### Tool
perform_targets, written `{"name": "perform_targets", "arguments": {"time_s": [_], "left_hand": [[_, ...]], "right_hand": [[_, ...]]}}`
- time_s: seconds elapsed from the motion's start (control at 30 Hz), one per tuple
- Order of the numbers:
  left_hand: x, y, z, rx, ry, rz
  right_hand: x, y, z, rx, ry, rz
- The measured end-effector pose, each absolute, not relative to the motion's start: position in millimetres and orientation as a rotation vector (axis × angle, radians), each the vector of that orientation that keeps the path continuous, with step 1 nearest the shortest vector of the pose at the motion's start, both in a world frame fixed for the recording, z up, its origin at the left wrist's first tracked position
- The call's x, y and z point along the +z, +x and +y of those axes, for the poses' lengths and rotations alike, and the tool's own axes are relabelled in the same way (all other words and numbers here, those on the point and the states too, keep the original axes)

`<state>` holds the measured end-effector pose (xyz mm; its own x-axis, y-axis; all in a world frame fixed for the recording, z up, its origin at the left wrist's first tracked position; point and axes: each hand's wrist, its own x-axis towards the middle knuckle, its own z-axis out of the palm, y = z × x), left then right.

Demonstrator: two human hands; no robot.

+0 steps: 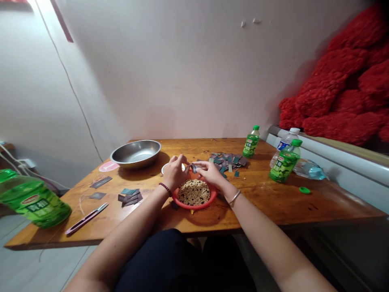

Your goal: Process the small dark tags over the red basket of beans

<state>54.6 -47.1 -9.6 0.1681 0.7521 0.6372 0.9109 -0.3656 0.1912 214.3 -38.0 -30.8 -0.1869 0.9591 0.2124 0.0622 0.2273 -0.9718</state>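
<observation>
My left hand (pixel 174 172) and my right hand (pixel 211 172) meet above a red plastic strainer basket (pixel 194 207), pinching a small dark piece (pixel 193 168) between their fingertips. The basket holds a mound of pale round beads (pixel 193 193) with a few dark ones among them. Beyond my right hand lies a heap of grey and teal card-like pieces (pixel 227 161). A smaller stack of similar pieces (pixel 130 197) sits left of my left hand. Thread snips with a purple handle (pixel 86 219) lie further left.
A wooden table (pixel 273 194) carries a steel bowl (pixel 135 154), a small white bowl (pixel 165 168), and green bottles (pixel 285 161) at the right. A large green bottle (pixel 30 198) stands at near left. Red fluffy material (pixel 337 85) is piled beyond the table's right side.
</observation>
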Motion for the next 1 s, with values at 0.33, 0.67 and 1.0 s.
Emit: {"name": "perform_targets", "arguments": {"time_s": [0.33, 0.67, 1.0], "left_hand": [[-9.8, 54.8, -47.1, -0.965, -2.363, -1.457], [-12.0, 53.6, -45.7, -0.955, -2.323, -1.481], [-14.0, 52.3, -42.4, -0.948, -2.308, -1.509]], "right_hand": [[-44.2, 215.9, -27.9, 1.082, -0.948, -1.528], [-53.1, 216.3, -19.4, 1.061, -0.865, -1.533], [-50.9, 216.6, -20.3, 1.080, -0.873, -1.500]]}}
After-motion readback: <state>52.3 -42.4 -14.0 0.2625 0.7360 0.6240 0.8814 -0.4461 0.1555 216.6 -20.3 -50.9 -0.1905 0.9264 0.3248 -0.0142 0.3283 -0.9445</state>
